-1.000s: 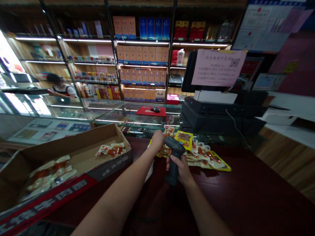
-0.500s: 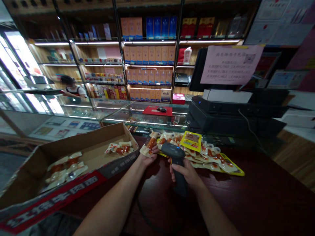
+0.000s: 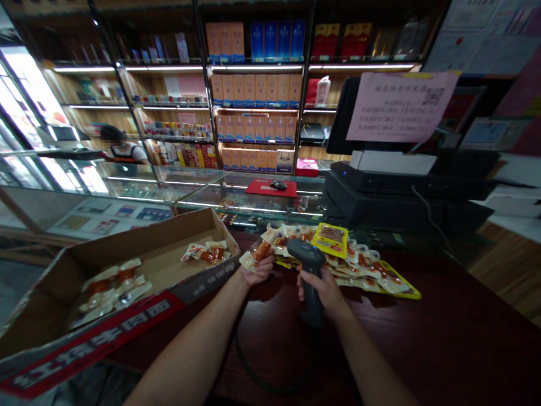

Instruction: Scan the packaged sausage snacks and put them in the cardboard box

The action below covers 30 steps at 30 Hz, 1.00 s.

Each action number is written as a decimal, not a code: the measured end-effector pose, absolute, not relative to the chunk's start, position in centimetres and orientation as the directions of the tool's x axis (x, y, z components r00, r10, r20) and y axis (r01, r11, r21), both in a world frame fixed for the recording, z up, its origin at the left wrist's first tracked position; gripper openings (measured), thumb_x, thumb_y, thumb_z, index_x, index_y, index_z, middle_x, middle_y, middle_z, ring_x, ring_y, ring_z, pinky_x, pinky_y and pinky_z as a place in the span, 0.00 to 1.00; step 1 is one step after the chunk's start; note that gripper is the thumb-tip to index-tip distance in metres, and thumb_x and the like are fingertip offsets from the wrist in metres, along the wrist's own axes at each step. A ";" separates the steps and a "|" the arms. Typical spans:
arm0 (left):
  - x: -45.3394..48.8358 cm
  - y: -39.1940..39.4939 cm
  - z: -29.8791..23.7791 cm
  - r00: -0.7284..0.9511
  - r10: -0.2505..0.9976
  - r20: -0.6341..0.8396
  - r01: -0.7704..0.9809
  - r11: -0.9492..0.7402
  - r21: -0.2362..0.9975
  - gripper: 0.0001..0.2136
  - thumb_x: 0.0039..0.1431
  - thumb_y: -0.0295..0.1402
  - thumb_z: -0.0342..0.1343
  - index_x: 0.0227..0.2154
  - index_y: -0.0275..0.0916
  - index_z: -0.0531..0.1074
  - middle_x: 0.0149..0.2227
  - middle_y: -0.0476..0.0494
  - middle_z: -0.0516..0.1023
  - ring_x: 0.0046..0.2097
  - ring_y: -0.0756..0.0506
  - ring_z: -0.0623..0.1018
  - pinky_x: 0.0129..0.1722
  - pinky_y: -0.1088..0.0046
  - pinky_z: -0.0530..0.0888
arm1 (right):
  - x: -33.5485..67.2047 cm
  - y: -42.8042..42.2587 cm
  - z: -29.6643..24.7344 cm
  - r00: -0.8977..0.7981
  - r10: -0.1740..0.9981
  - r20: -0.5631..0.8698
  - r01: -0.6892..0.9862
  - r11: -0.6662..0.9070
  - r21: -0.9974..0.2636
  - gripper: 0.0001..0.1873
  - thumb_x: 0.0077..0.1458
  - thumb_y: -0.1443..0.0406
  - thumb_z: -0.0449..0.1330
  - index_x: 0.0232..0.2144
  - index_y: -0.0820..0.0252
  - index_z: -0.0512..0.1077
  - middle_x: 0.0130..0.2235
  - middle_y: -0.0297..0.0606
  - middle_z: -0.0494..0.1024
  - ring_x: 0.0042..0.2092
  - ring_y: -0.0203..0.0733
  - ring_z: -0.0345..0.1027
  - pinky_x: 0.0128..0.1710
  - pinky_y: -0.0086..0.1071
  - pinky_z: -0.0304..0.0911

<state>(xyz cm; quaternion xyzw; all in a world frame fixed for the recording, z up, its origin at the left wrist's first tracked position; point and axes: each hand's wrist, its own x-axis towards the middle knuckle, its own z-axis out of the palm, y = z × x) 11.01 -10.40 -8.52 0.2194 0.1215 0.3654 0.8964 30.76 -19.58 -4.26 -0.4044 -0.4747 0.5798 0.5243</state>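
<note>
My left hand (image 3: 258,269) is closed on a clear vacuum-sealed snack pack (image 3: 261,248) with a reddish-brown piece inside, tilted above the counter. My right hand (image 3: 320,287) grips the handle of a dark grey barcode scanner (image 3: 310,265), whose head points left towards that pack. Its cable loops down over the dark red counter. Just behind both hands lies a pile of similar sealed packs (image 3: 363,268), with a yellow-edged packet (image 3: 330,240) on top. To the left, an open cardboard box (image 3: 164,248) contains several such packs (image 3: 116,287) in two groups.
A black monitor with a pink notice (image 3: 399,107) stands at the right, above a black cash drawer (image 3: 406,197). On the glass counter, a mouse (image 3: 278,185) rests on a red mat (image 3: 257,188). Shelves of boxed goods line the back wall. Another person (image 3: 122,152) is at the far left.
The scanner and my right hand have shifted slightly right. The pack in my left hand has turned a little and shows more of its front. The pile and box stay put.
</note>
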 end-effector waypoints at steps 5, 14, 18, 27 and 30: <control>11.1 -10.4 -8.8 0.734 0.675 -0.072 -0.569 0.669 0.479 0.11 0.61 0.30 0.41 0.25 0.35 0.62 0.17 0.54 0.53 0.14 0.58 0.53 0.10 0.88 0.49 | 30.7 -19.7 -4.4 -0.128 0.991 0.031 -0.212 0.004 -0.977 0.14 0.42 0.57 0.63 0.27 0.62 0.69 0.20 0.30 0.72 0.18 0.35 0.64 0.17 0.29 0.63; 11.1 -10.5 -9.0 0.710 0.700 -0.073 -0.579 0.640 0.505 0.09 0.61 0.29 0.41 0.29 0.34 0.64 0.18 0.54 0.53 0.15 0.58 0.53 0.11 0.89 0.49 | 30.7 -19.6 -4.5 -0.134 0.991 0.026 -0.236 -0.007 -0.972 0.14 0.41 0.57 0.63 0.28 0.62 0.70 0.20 0.31 0.72 0.17 0.35 0.64 0.17 0.29 0.61; 11.5 -10.8 -7.1 0.656 0.753 -0.047 -0.577 0.541 0.611 0.06 0.57 0.30 0.46 0.29 0.33 0.65 0.17 0.55 0.54 0.14 0.59 0.52 0.11 0.89 0.46 | 30.3 -19.8 -4.5 -0.147 0.989 0.003 -0.275 -0.038 -0.961 0.16 0.41 0.57 0.64 0.30 0.63 0.70 0.20 0.32 0.73 0.17 0.34 0.64 0.17 0.29 0.62; 6.7 -12.9 0.9 -0.078 0.996 0.036 -0.146 -0.047 0.988 0.07 0.49 0.34 0.50 0.24 0.36 0.65 0.16 0.53 0.63 0.16 0.55 0.60 0.16 0.81 0.56 | 26.7 -20.1 -1.1 -0.254 0.967 0.013 -0.308 -0.068 -0.949 0.16 0.40 0.58 0.64 0.29 0.63 0.69 0.20 0.32 0.72 0.18 0.34 0.65 0.16 0.28 0.63; 2.6 -13.0 1.2 -0.312 0.943 0.118 0.247 -0.040 0.968 0.10 0.53 0.34 0.46 0.25 0.35 0.69 0.20 0.48 0.71 0.23 0.51 0.69 0.23 0.77 0.64 | 24.9 -19.9 -0.6 -0.294 0.955 0.029 -0.305 -0.065 -0.950 0.15 0.39 0.59 0.64 0.29 0.63 0.69 0.19 0.31 0.72 0.17 0.34 0.64 0.16 0.28 0.63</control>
